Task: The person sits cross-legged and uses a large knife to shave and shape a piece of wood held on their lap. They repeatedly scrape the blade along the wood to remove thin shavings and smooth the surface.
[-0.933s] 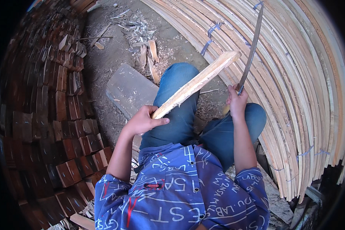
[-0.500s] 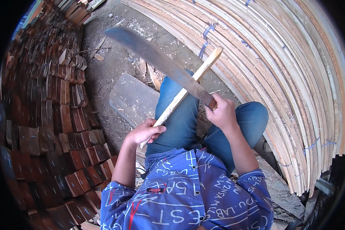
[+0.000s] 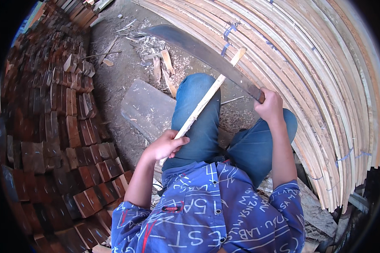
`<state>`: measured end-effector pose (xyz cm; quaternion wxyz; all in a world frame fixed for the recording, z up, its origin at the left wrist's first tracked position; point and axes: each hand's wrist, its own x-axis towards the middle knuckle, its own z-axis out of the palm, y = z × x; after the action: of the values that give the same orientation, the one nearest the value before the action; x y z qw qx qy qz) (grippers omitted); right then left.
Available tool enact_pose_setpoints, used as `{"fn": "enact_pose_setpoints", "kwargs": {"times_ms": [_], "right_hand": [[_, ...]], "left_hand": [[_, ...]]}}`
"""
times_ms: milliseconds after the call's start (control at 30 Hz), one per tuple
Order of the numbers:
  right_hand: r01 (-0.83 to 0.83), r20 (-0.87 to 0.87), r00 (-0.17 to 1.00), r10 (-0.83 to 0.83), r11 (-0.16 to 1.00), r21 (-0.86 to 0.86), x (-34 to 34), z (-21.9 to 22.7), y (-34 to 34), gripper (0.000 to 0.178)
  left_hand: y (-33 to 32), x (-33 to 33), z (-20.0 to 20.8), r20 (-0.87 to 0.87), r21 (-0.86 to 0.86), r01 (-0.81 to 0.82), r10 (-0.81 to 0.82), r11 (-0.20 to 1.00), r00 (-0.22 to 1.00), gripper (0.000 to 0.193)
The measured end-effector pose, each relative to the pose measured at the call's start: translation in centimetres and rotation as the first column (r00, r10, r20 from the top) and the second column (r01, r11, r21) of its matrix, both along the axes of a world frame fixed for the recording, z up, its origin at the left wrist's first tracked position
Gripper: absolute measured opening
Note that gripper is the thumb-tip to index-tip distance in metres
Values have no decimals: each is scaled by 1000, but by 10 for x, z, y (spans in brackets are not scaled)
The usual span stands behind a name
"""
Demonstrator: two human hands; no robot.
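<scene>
Right hand (image 3: 269, 105) clenches the machete (image 3: 198, 52) handle; left hand (image 3: 164, 145) grips the wooden slat (image 3: 207, 99) — best shave away from the knee (shallow strokes).

Left hand (image 3: 164, 145) grips wooden stick (image 3: 207, 99); right hand (image 3: 269, 105) grips machete (image 3: 198, 50).
</scene>
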<state>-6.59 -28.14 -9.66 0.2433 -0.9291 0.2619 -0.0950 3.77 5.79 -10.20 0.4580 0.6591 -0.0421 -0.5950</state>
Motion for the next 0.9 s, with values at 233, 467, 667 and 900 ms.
{"fn": "enact_pose_setpoints", "kwargs": {"times_ms": [233,467,667,900], "right_hand": [[-31,60,998,28,998,53,-4,-1,27,23],[-344,-6,938,348,926,-155,19,22,57,20],[-45,-15,999,43,983,-175,20,10,-13,14],[-30,91,995,34,998,-51,7,-4,29,15]], "left_hand": [[-14,3,-4,-17,-4,25,-25,1000,1000,32],[-21,1,7,102,84,86,-94,993,990,31],[-20,-4,13,76,66,27,-32,997,997,32],[-28,3,5,50,42,61,-63,997,997,36]]}}
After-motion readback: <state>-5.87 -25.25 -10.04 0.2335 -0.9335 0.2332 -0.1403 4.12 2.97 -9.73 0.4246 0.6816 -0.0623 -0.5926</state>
